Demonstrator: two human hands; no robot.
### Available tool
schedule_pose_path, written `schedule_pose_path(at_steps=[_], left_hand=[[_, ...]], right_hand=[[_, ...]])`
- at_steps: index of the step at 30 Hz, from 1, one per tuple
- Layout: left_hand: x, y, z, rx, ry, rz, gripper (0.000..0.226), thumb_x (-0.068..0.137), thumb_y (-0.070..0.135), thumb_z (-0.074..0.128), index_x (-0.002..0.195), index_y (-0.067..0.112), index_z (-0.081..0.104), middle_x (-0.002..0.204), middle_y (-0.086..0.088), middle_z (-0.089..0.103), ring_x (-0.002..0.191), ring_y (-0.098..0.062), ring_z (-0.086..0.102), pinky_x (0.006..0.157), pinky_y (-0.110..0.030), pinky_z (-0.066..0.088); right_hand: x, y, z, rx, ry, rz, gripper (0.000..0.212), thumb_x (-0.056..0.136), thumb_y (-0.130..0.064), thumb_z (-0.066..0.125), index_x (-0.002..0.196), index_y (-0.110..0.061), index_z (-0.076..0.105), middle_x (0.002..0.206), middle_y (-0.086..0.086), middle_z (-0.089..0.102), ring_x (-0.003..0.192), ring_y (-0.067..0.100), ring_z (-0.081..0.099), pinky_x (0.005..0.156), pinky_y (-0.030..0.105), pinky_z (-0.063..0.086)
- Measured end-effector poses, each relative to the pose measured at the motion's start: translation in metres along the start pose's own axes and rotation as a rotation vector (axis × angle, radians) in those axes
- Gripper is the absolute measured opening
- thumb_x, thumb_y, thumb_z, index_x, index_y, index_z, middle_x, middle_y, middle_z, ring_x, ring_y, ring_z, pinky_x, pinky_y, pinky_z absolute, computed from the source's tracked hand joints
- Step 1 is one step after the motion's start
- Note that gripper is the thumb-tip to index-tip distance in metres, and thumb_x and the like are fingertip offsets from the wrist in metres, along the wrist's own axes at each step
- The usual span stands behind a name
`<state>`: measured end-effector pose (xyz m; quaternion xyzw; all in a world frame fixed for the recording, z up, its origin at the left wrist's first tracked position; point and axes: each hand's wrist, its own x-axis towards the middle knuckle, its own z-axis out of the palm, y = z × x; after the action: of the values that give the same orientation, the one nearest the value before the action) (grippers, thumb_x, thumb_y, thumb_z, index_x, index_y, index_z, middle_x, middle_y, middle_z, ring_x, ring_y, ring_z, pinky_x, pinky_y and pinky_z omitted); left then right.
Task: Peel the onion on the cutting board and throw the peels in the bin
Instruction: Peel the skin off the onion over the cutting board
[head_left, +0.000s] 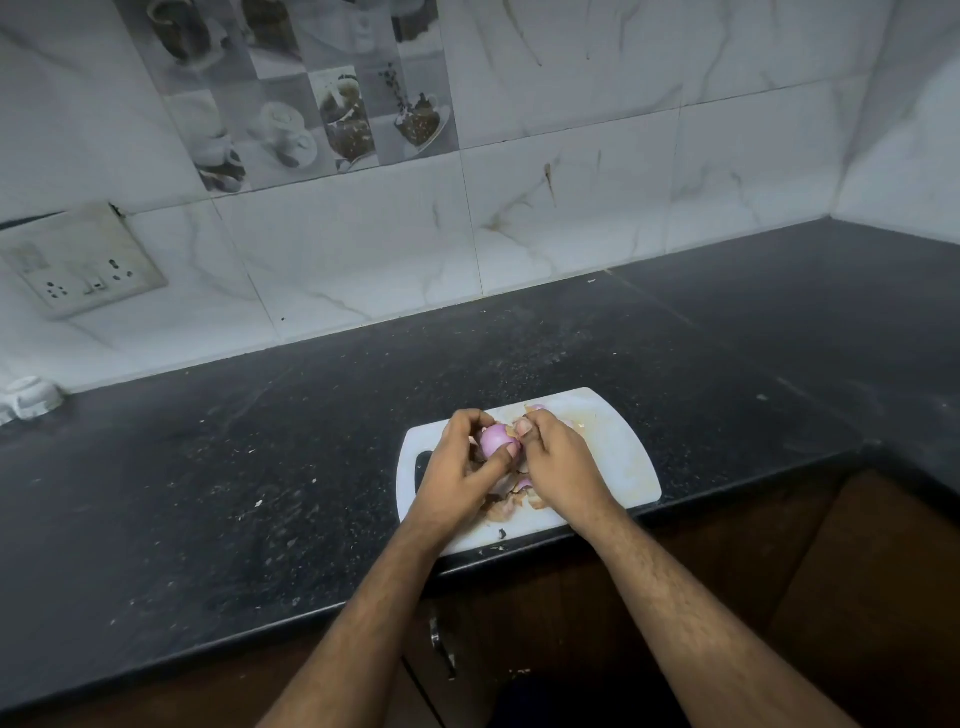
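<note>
onion (497, 439): mostly buried under my fingers, only the top shows
peels (506, 506): half under my palms
white thing (31, 397) far left: cut off, can't tell what

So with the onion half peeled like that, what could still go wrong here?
The cutting board appears to jut slightly over the counter edge, so loose peels lying near its front could slip to the floor. The onion looks smooth where it is bare; pinched between the left hand and right hand, it might squirt out and roll. No bin is in view, so carrying peels there may scatter some.
</note>
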<state>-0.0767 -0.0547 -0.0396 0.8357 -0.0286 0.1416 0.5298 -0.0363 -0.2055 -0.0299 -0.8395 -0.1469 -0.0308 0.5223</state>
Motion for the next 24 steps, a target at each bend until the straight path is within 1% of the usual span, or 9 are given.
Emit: schedule_pose_path(at_steps=[2, 4, 6, 8, 10, 16, 19, 21, 24], left_hand=[[0.000, -0.001, 0.000, -0.010, -0.005, -0.009, 0.034, 0.091, 0.057, 0.069, 0.117, 0.038, 0.060, 0.121, 0.005, 0.065, 0.110, -0.020, 0.067, 0.094, -0.048, 0.060], [0.000, -0.002, -0.002, -0.061, -0.006, -0.051, 0.033, 0.091, 0.059, 0.067, 0.119, 0.041, 0.064, 0.125, 0.004, 0.066, 0.116, -0.016, 0.067, 0.101, -0.043, 0.058], [0.001, -0.002, -0.004, -0.120, -0.021, -0.095, 0.027, 0.098, 0.052, 0.066, 0.122, 0.039, 0.067, 0.128, 0.002, 0.068, 0.118, -0.015, 0.068, 0.102, -0.037, 0.058], [0.001, -0.003, -0.005, -0.173, -0.025, -0.125, 0.022, 0.104, 0.041, 0.063, 0.125, 0.034, 0.069, 0.129, 0.000, 0.069, 0.118, -0.016, 0.070, 0.099, -0.032, 0.059], [0.001, -0.002, -0.005, -0.221, -0.018, -0.143, 0.022, 0.107, 0.037, 0.060, 0.125, 0.030, 0.071, 0.127, -0.001, 0.073, 0.117, -0.016, 0.071, 0.096, -0.030, 0.059], [0.002, 0.000, -0.007, -0.268, -0.026, -0.204, 0.024, 0.111, 0.031, 0.053, 0.123, 0.024, 0.073, 0.115, 0.000, 0.079, 0.103, -0.013, 0.073, 0.078, -0.020, 0.053], [0.002, 0.000, -0.006, -0.253, -0.024, -0.218, 0.024, 0.111, 0.034, 0.053, 0.120, 0.025, 0.074, 0.108, 0.001, 0.079, 0.088, -0.008, 0.071, 0.069, -0.016, 0.050], [0.003, 0.000, -0.005, -0.253, -0.029, -0.217, 0.025, 0.110, 0.037, 0.053, 0.117, 0.026, 0.074, 0.105, 0.000, 0.078, 0.086, -0.012, 0.071, 0.072, -0.020, 0.053], [0.004, -0.003, -0.004, -0.252, -0.034, -0.197, 0.028, 0.102, 0.047, 0.056, 0.112, 0.031, 0.076, 0.113, -0.003, 0.079, 0.111, -0.026, 0.074, 0.098, -0.044, 0.059]], right_hand=[[0.000, 0.002, -0.002, 0.064, 0.044, -0.002, 0.021, 0.108, -0.027, 0.043, 0.104, -0.017, 0.062, 0.096, -0.006, 0.069, 0.085, 0.003, 0.064, 0.066, 0.014, 0.049], [0.000, 0.006, -0.005, 0.206, 0.078, 0.006, 0.022, 0.108, -0.026, 0.045, 0.100, -0.021, 0.065, 0.093, -0.007, 0.070, 0.084, 0.004, 0.064, 0.073, 0.019, 0.049], [0.000, 0.010, -0.008, 0.342, 0.076, -0.006, 0.023, 0.108, -0.030, 0.046, 0.103, -0.028, 0.068, 0.098, -0.008, 0.073, 0.091, 0.007, 0.068, 0.082, 0.027, 0.054], [-0.003, 0.011, -0.011, 0.385, 0.031, -0.080, 0.018, 0.106, -0.033, 0.052, 0.114, -0.030, 0.068, 0.109, -0.014, 0.072, 0.103, 0.005, 0.067, 0.088, 0.025, 0.056], [-0.006, 0.008, -0.011, 0.369, -0.007, -0.142, 0.018, 0.101, -0.029, 0.063, 0.118, -0.028, 0.069, 0.112, -0.015, 0.071, 0.105, 0.004, 0.067, 0.088, 0.021, 0.056], [-0.008, 0.006, -0.004, 0.226, 0.070, -0.182, 0.012, 0.091, -0.013, 0.075, 0.102, -0.018, 0.077, 0.098, -0.013, 0.070, 0.094, 0.001, 0.069, 0.079, 0.017, 0.057], [-0.012, 0.005, -0.003, 0.105, 0.144, -0.224, 0.004, 0.092, -0.014, 0.073, 0.095, -0.015, 0.076, 0.089, -0.013, 0.070, 0.088, -0.004, 0.066, 0.078, 0.005, 0.049], [-0.013, 0.004, -0.003, 0.061, 0.159, -0.230, 0.003, 0.094, -0.016, 0.071, 0.093, -0.015, 0.074, 0.088, -0.013, 0.069, 0.083, -0.003, 0.065, 0.075, 0.004, 0.047], [-0.011, 0.006, 0.001, -0.056, 0.176, -0.231, 0.007, 0.097, -0.022, 0.067, 0.093, -0.016, 0.069, 0.089, -0.013, 0.065, 0.084, 0.002, 0.061, 0.077, 0.009, 0.045]])
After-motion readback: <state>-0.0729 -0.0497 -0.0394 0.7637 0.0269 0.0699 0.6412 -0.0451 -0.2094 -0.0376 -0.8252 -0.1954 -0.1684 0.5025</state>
